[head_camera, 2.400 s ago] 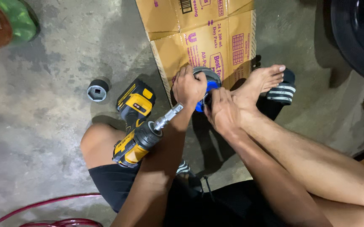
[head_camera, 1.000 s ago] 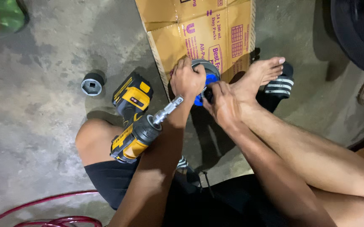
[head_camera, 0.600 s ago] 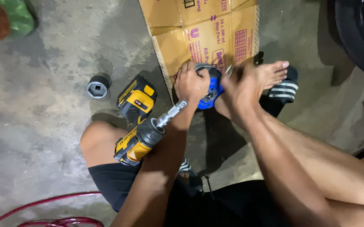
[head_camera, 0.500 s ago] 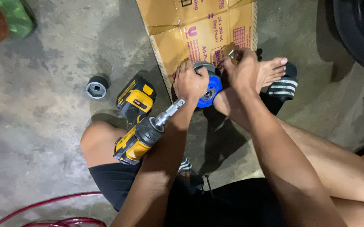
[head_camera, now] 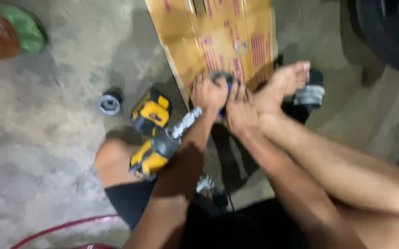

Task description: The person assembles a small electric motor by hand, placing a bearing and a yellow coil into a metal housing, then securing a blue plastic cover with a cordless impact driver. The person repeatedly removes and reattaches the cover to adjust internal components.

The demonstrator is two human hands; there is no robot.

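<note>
The picture is blurred. My left hand (head_camera: 208,94) and my right hand (head_camera: 238,109) are side by side, both clasped over a round grey part with a blue middle (head_camera: 222,79) at the near edge of a flat cardboard sheet (head_camera: 208,32). Most of the part is hidden under my fingers. A small metal ring (head_camera: 241,46) lies alone on the cardboard beyond them. A yellow and black impact wrench (head_camera: 155,133) rests against my left forearm and knee, untouched by either hand.
A grey socket (head_camera: 109,102) stands on the concrete floor left of the wrench. My bare foot (head_camera: 284,82) and a striped sandal (head_camera: 311,92) lie right of the hands. A dark tyre (head_camera: 388,27) is top right, a red hose (head_camera: 56,228) bottom left.
My right hand reached out over the cardboard, then came back onto the round part beside my left hand. A small metal ring now lies on the cardboard. The view shifted and blurred.
</note>
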